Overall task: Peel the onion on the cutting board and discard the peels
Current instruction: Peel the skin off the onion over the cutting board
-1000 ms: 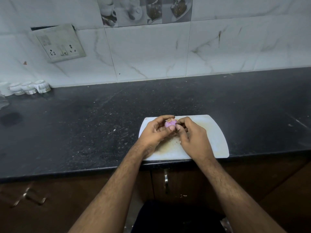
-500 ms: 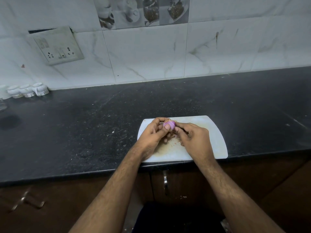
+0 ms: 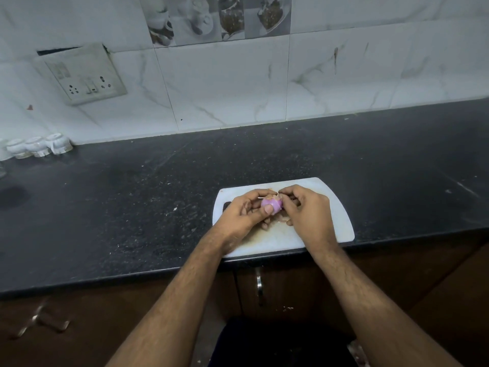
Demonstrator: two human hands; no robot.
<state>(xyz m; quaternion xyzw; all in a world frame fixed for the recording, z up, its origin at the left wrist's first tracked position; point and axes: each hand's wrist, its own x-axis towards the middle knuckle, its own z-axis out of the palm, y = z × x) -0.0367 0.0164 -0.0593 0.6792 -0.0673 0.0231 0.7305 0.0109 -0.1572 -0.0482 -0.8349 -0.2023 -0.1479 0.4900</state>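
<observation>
A: How will the onion (image 3: pixel 272 205) handle?

B: Small, light, firm, likely slick where bare; its papery skin tears easily. Pinch loose skin at the top.

A: Where is it?

B: Just above the board (image 3: pixel 330 207), mid-board. The left hand (image 3: pixel 243 217) cups it, thumb on front; the right hand (image 3: pixel 307 211) pinches skin at its top, fingers curled.

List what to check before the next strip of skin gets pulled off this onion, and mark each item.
1. Onion gripped firmly by left hand: ok.
2. Right hand pinching skin at the onion's top: ok.
3. Onion held over the cutting board: ok.
4. Loose peels landing on the board, not the counter: ok.
5. Bin for the peels within reach: cannot tell, none in view.
</observation>
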